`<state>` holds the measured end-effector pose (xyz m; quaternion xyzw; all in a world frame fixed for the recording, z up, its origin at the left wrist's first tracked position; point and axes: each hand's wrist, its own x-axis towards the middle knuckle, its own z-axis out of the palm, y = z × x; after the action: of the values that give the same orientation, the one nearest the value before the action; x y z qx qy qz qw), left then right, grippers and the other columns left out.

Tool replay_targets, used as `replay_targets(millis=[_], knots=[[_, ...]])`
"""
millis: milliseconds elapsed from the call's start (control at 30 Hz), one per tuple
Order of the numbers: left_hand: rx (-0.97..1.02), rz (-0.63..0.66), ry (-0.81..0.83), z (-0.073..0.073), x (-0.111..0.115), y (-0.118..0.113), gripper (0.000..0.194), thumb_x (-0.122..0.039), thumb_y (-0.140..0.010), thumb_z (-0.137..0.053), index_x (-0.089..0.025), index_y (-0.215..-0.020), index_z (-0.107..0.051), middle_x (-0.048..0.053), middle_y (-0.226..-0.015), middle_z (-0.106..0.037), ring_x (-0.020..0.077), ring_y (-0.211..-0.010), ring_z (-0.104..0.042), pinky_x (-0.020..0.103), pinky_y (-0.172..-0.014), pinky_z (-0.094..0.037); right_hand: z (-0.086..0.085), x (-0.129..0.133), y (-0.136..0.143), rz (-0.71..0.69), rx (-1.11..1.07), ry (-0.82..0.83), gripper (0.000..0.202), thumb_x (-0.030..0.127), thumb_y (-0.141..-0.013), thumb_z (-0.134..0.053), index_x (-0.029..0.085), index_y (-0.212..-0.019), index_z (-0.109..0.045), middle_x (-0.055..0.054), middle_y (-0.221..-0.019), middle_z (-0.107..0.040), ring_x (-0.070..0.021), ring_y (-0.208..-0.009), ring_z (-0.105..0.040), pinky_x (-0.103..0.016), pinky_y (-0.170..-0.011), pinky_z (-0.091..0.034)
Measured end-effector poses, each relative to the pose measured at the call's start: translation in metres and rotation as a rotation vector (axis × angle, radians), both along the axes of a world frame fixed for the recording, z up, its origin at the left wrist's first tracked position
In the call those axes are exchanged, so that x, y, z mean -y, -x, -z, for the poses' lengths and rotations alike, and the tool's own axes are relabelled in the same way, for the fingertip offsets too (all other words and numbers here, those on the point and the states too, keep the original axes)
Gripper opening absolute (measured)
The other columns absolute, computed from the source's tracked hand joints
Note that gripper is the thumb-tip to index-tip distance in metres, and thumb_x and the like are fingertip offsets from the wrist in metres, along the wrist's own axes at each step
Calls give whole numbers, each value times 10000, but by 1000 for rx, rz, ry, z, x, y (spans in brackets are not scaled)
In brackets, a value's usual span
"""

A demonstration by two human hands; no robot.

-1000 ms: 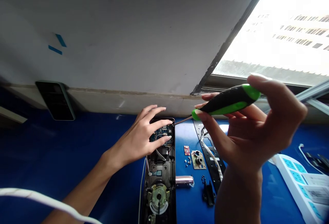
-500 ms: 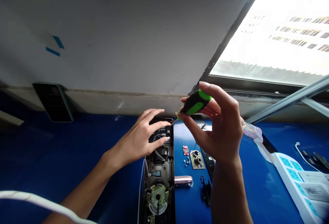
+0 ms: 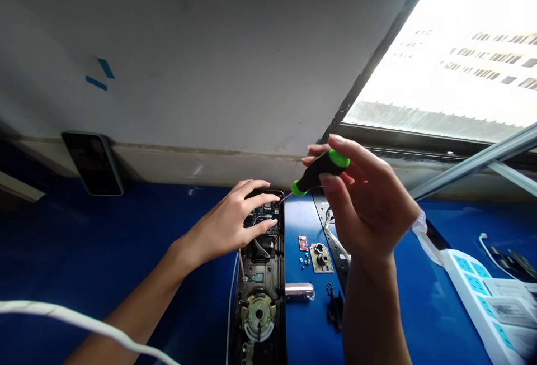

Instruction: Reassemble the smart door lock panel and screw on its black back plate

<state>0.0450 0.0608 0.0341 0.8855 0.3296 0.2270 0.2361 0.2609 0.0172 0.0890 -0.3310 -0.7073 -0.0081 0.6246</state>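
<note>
A long black housing (image 3: 260, 275) lies on the blue table, with a circuit board (image 3: 268, 211) at its far end and a round metal mechanism (image 3: 259, 316) lower down. My left hand (image 3: 237, 214) rests over the board end, fingers spread, its index fingertip near the screwdriver's tip. In my right hand (image 3: 364, 197) is a black and green screwdriver (image 3: 321, 172), held by the handle between thumb and fingers. Its thin shaft slants down left to the housing's upper right corner. The exact contact of the tip is too small to tell.
Right of the housing lie a red board (image 3: 303, 243), small screws, a metal plate (image 3: 321, 259), a pink cylinder (image 3: 299, 291) and black parts (image 3: 335, 309). A power strip (image 3: 482, 298) is farther right. A phone-like device (image 3: 93, 164) leans on the wall; a white cable (image 3: 84, 326) crosses lower left.
My right hand has turned and shifted slightly right around the screwdriver handle, its thumb now higher on the handle. The left hand has stayed nearly still. The view has shifted slightly.
</note>
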Motion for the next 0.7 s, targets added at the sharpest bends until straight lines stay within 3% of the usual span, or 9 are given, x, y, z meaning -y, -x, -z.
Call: replay_targets(millis=[100, 167, 267, 433, 500, 600, 700], knots=[[-1, -1, 20, -1, -2, 1, 438, -455, -1011, -620, -326, -1430, -623, 52, -1560, -514, 288, -1450, -491, 484, -1227, -445, -3, 3, -2, 43, -3, -43, 470, 175, -843, -803, 352, -1274, -741, -39, -1103, -717, -217, -895, -733, -415, -725, -686], [-5, 4, 31, -1, -3, 2, 435, -461, -1014, -615, -327, -1427, -627, 50, -1555, -525, 283, -1440, -506, 474, -1224, -449, -5, 5, -2, 37, -3, -18, 380, 200, -923, -711, 332, -1278, -746, -59, -1173, -727, -236, -954, -743, -452, -787, -687], [-11, 2, 36, -2, -2, 4, 427, -458, -1014, -614, -329, -1420, -634, 50, -1565, -522, 292, -1441, -511, 485, -1217, -455, -7, 7, -1, -31, -9, 23, 427, 133, -985, -576, 316, -1351, -700, -57, -1281, -751, -280, -1084, -756, -525, -888, -676], [-33, -5, 43, -3, -1, 4, 442, -460, -1008, -620, -325, -1429, -629, 54, -1579, -510, 294, -1454, -498, 490, -1221, -448, -6, 6, -2, 22, -13, -49, 436, 173, -820, -826, 325, -1225, -773, -49, -1090, -742, -237, -884, -745, -431, -691, -682], [-36, -2, 43, -4, -1, 3, 442, -452, -1010, -620, -320, -1432, -627, 54, -1584, -504, 287, -1465, -485, 485, -1231, -436, -6, 7, -1, 26, 8, -20, 374, 202, -897, -744, 319, -1252, -762, -66, -1158, -735, -252, -949, -748, -463, -766, -685], [-44, 2, 47, -5, -1, 2, 438, -442, -1013, -619, -315, -1432, -627, 53, -1590, -501, 283, -1480, -466, 486, -1241, -423, -7, 9, 0, -34, 21, 32, 448, 122, -977, -581, 326, -1361, -693, -62, -1278, -746, -281, -1084, -752, -533, -903, -668], [-43, -1, 50, -5, -1, 2, 443, -450, -1009, -622, -304, -1427, -631, 55, -1593, -498, 284, -1477, -471, 484, -1236, -430, -6, 8, -1, -15, 17, -5, 487, 117, -869, -756, 343, -1300, -729, -45, -1165, -760, -254, -961, -757, -464, -773, -689]])
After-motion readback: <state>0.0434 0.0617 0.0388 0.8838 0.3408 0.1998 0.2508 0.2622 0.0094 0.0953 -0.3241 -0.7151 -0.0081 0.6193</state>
